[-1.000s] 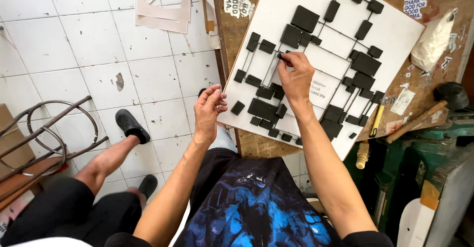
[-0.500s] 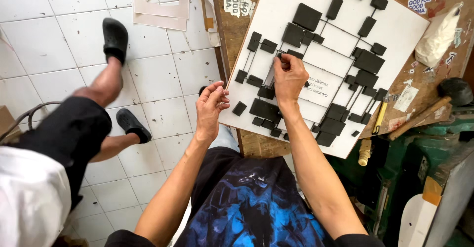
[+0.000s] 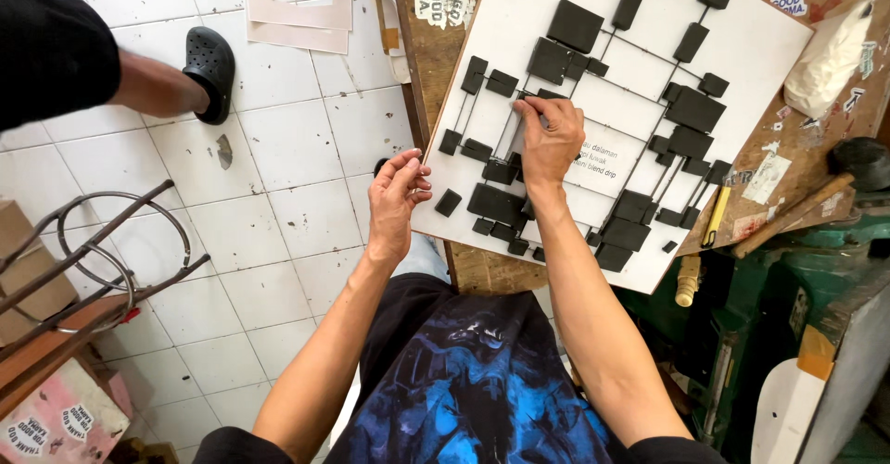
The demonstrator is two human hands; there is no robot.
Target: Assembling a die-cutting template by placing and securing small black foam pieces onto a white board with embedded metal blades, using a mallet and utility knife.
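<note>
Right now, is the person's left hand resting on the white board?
No, the left hand hangs in the air off the edge of the white board, while only the right hand rests on it among the black blocks.

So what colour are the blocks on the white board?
Matte black blocks, clearest in the head view.

Board (image 3: 742,47) lies on workbench (image 3: 797,177), hammer (image 3: 788,214) to its right.

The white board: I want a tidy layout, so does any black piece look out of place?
One small black square near the white board's left edge lies apart, joined to no line. The left hand hovers nearby; the right hand rests mid-board.
</note>
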